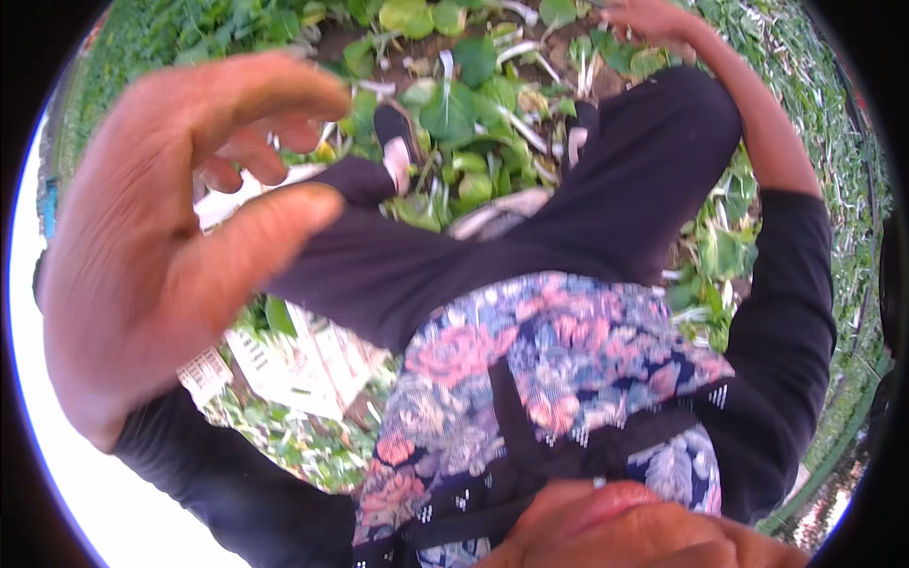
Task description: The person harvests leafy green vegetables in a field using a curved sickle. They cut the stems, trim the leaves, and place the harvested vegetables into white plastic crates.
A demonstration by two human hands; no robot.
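My left hand (156, 213) is raised close to the camera at the left, slightly blurred. Its thumb and fingers are curved and apart, with nothing between them. My right hand (650, 25) is at the top right, beyond my bent knee, just over leafy plants. It is blurred and partly cut off by the picture's rim, so whether it holds anything cannot be made out. Before me, broad green leaves with white stalks (447, 113) lie and stand on brown soil (568, 50). Some leaves (406, 15) are yellowing.
My legs in dark trousers (639, 163) are bent apart, with a dark shoe (394, 131) among the leaves. White printed sheeting (305, 362) lies on the ground at my left. A pale object (504, 209) shows between my legs. Low greenery (845, 213) spreads along the right.
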